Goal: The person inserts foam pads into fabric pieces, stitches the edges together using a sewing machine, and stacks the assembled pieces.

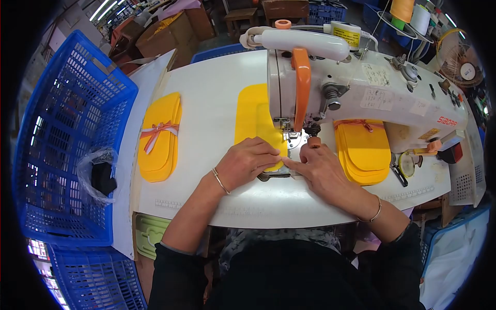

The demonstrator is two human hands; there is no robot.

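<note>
Head view, left hand [249, 163] on yellow piece [253, 114], tabletop [206, 103] beyond left edge

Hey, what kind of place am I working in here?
Probably a sewing workshop: there's an industrial sewing machine, an orange thread cone and a ribbon-tied stack of yellow pieces.

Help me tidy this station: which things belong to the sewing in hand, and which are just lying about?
Belonging:
yellow piece, left hand on it
sewing machine
left yellow bundle and right yellow bundle, probably, by matching colour

Lying about, apparently:
upper blue crate
clear plastic bag
fan
</note>
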